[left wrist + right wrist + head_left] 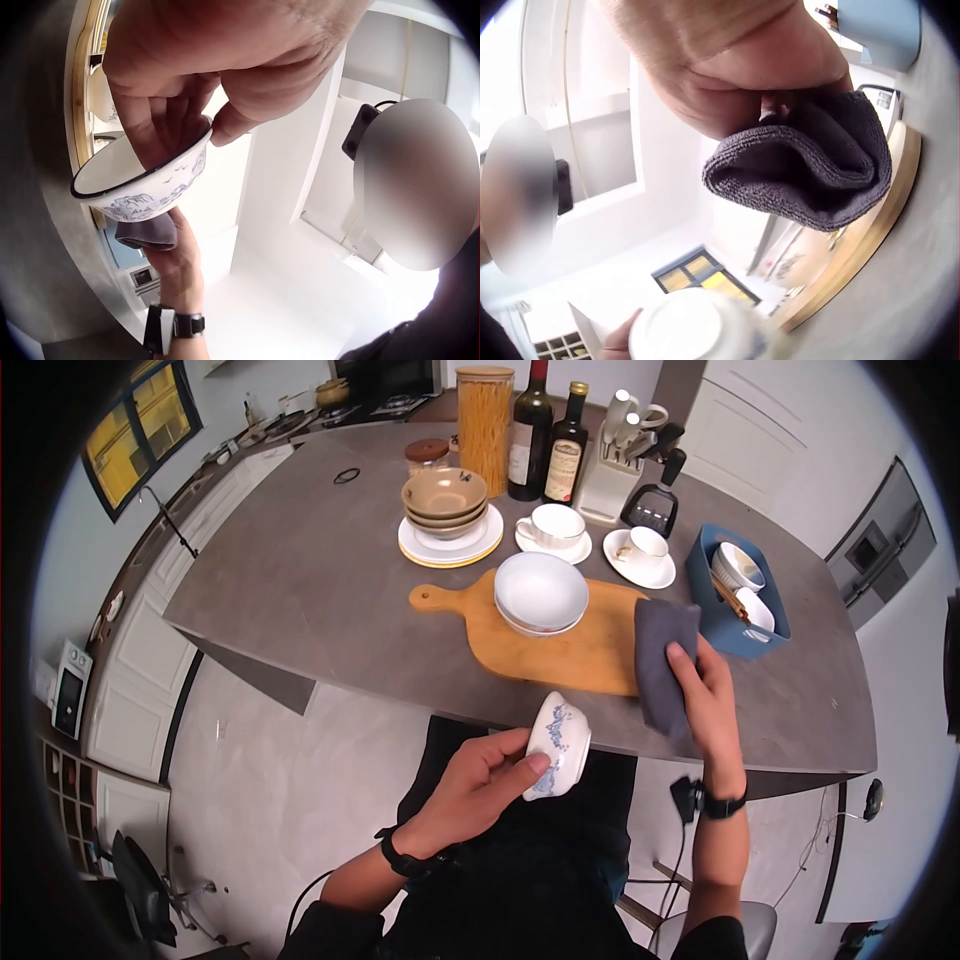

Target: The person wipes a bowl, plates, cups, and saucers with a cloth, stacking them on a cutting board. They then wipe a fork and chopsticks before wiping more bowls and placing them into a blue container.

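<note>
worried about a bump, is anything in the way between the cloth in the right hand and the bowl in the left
Nothing visible does. In the head view, only open space separates the gray cloth in the right hand from the patterned bowl in the left hand; the cutting board and table show behind that gap.

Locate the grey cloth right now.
In the head view, the grey cloth is right of centre, held in the right hand, at the right end of the wooden board, near the blue bin.

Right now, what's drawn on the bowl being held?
The bowl has blue scenery on white, clearest in the left wrist view.
</note>
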Tool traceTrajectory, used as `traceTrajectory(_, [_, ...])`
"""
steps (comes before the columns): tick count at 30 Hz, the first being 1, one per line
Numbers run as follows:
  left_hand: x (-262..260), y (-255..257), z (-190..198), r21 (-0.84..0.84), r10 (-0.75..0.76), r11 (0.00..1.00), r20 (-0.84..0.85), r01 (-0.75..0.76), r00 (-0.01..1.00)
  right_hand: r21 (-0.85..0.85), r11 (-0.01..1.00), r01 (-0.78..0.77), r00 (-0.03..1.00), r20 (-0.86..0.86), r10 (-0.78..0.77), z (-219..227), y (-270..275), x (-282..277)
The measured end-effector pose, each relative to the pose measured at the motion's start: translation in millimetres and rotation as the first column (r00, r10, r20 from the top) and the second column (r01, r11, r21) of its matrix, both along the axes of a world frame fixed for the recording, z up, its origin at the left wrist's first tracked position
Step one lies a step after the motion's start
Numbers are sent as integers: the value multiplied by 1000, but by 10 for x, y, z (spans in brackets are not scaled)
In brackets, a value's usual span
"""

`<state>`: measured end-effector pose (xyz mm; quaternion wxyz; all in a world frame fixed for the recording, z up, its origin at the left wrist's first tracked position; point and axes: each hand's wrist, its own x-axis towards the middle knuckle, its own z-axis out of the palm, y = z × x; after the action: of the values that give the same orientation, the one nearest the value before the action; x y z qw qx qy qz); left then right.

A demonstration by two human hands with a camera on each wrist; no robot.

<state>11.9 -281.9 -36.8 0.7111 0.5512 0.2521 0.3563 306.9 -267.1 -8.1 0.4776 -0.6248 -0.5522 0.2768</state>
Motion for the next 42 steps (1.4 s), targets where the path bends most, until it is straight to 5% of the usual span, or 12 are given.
traceTrajectory(3, [140,-33,54,-38,-2,999,-14,1,1000,64,998,19,981,-191,-7,49,-535,-520])
traceTrajectory(9, [237,-26,52,328,-40,941,-153,89,987,241,954,-177,758,652,-24,89,-801,-993])
traceTrajectory(15, [298,-158,133,285,-150,938,-173,196,973,-192,969,-158,954,-282,100,27,-651,-547])
traceTrajectory(17, [305,-144,55,302,-145,933,-183,196,972,24,993,-114,987,-113,116,13,-678,-666])
traceTrajectory(19, [304,-140,17,307,-138,931,-198,195,971,319,926,-202,820,572,-18,78,-794,-772])
traceTrajectory(21, [289,-131,25,504,-119,831,-256,237,959,323,918,-229,788,615,-20,50,-838,-792])
traceTrajectory(23, [241,-107,145,410,-190,847,-358,337,914,310,909,-278,873,477,104,-1,-754,-645])
traceTrajectory(25, [262,-94,268,348,-220,880,-302,322,928,167,973,-160,965,-182,190,-18,-651,-597])
traceTrajectory(28, [290,-105,140,327,-192,914,-172,240,966,-146,968,-204,676,-736,31,-327,-628,-513])
traceTrajectory(30, [336,-112,141,302,-148,937,-111,175,983,-22,976,-216,180,-984,17,-405,-644,-652])
traceTrajectory(37, [589,-130,98,691,164,721,-242,51,956,-19,961,-275,-252,-963,-91,-675,-981,-760])
traceTrajectory(42, [668,-127,96,902,333,420,-256,100,907,-156,963,-221,38,-988,-151,-509,-1157,-713])
